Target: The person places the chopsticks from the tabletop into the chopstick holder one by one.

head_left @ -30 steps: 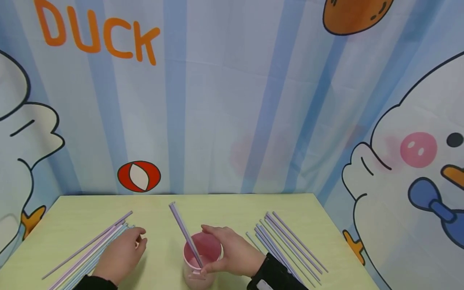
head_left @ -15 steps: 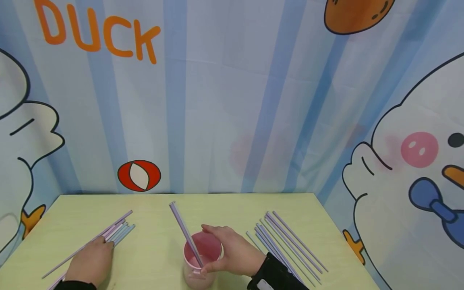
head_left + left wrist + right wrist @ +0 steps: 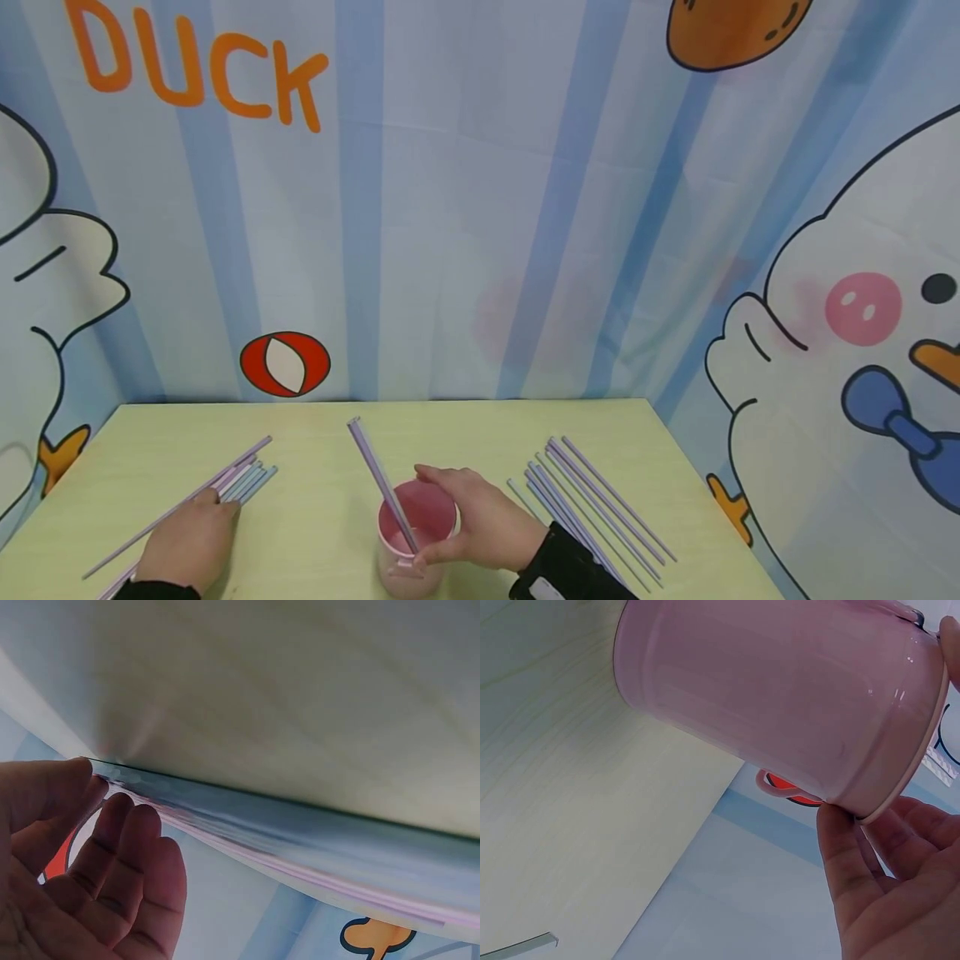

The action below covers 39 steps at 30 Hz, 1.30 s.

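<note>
A pink cup (image 3: pixel 408 577) with small side loops stands upright near the front of the table. My right hand (image 3: pixel 483 518) grips its rim, thumb at the near side and fingers at the far side; the right wrist view shows fingertips on the cup's rim beside a loop handle (image 3: pixel 774 787). Purple straws (image 3: pixel 378 479) lean in the cup, tops tilted left. At left, my left hand (image 3: pixel 186 537) lies over a bundle of purple, pink and blue straws (image 3: pixel 238 483). In the left wrist view, thumb and forefinger pinch the edge of a blue straw (image 3: pixel 225 796), other fingers loosely bent.
Another spread of purple, blue and green straws (image 3: pixel 592 500) lies right of the cup, partly under the right sleeve (image 3: pixel 566 567). The pale yellow table (image 3: pixel 450 429) ends at a striped blue curtain (image 3: pixel 435 250) printed with ducks.
My left hand has come left and down onto the left bundle, its fingers lowered to the straws, and has stayed there for the last half second. My right hand and the cup stay put.
</note>
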Available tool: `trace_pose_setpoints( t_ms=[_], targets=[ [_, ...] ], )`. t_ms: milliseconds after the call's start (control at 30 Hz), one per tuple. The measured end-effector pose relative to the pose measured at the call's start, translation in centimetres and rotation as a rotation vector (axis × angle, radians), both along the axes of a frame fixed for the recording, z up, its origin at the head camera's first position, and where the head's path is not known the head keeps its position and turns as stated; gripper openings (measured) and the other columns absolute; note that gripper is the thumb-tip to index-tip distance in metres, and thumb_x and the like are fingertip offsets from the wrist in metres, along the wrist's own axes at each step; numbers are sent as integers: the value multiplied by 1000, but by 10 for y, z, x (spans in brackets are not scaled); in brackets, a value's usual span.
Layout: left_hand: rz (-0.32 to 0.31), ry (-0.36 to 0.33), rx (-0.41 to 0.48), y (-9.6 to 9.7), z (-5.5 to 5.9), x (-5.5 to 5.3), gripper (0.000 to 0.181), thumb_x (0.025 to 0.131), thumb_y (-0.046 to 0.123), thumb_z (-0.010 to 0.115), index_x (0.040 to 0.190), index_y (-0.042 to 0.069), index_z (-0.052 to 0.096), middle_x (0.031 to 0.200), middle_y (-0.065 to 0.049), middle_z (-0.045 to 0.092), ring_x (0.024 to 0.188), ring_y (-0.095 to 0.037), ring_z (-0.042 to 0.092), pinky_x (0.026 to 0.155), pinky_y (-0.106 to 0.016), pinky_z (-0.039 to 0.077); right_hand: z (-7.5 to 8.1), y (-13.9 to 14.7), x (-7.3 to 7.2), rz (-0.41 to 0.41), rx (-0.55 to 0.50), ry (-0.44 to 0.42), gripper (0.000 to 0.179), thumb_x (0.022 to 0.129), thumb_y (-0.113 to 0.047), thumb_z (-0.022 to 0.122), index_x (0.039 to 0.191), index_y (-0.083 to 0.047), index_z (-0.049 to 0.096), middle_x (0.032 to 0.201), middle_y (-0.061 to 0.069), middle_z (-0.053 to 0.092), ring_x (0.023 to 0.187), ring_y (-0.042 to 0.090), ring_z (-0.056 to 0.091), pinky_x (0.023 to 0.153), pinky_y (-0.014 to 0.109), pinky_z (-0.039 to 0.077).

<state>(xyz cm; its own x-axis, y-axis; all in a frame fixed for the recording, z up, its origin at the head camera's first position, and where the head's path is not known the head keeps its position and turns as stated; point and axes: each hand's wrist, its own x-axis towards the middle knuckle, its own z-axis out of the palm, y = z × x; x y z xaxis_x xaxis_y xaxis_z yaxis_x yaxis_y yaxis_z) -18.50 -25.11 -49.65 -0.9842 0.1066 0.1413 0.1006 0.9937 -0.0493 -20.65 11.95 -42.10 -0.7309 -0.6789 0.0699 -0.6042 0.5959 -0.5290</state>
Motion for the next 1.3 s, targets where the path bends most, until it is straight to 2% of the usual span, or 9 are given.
trace_pose_setpoints(
  t_ms=[100,233,300,433,600,867,1033,1167,1300],
  targets=[
    [-22,37,10,0,-1,1,13,85,-5,65,91,5,71,81,-15,58,70,-27,59,66,-50,55,1,0,0,-1,1,-4,96,71,-60,75,148,-14,42,131,-2,58,113,14,52,92,34,53],
    [-41,64,69,2,0,2,8,83,-3,68,84,5,69,76,-10,56,66,-25,59,60,-48,54,2,0,0,-5,6,-7,96,71,-60,75,149,-14,42,131,-2,58,113,14,52,92,34,52],
    [-34,42,102,5,2,1,5,82,2,71,82,4,67,74,-8,56,64,-23,59,58,-47,54,2,0,0,-5,8,-6,96,71,-60,75,149,-14,42,132,-2,58,113,14,51,92,34,52],
    [-27,-7,149,10,4,0,14,82,9,74,79,5,62,69,-5,55,61,-20,58,55,-44,53,3,1,1,-1,2,-8,95,71,-59,76,148,-14,42,132,-1,58,113,15,52,92,35,52],
    [-27,-35,188,21,4,-1,18,84,5,71,75,8,55,64,-2,53,59,-17,56,53,-41,50,4,0,1,-4,0,-16,96,71,-58,76,148,-13,42,132,-1,58,113,15,52,92,33,52],
    [-48,-95,198,38,5,-2,8,91,-6,59,91,3,58,72,-4,57,65,-17,58,57,-39,52,5,1,1,-14,2,-21,96,70,-60,76,148,-14,42,132,-2,58,113,15,52,92,34,52],
    [-34,-118,227,42,8,0,18,89,-6,61,106,0,59,78,-7,61,66,-18,59,57,-40,53,2,1,1,-2,-1,-9,97,70,-61,75,149,-14,42,132,-2,58,114,15,51,93,36,52],
    [-5,-128,284,44,16,-2,30,91,-2,62,120,-3,56,95,-15,67,78,-24,65,67,-46,56,0,0,0,3,2,-5,97,70,-61,75,149,-14,42,132,-3,58,114,15,51,91,34,53],
    [9,-92,325,44,34,-5,39,88,4,68,124,-7,54,101,-17,69,84,-27,66,74,-50,55,-1,0,-1,-4,7,-19,97,70,-61,75,148,-15,42,130,-4,58,113,14,51,89,32,54]
  ],
)
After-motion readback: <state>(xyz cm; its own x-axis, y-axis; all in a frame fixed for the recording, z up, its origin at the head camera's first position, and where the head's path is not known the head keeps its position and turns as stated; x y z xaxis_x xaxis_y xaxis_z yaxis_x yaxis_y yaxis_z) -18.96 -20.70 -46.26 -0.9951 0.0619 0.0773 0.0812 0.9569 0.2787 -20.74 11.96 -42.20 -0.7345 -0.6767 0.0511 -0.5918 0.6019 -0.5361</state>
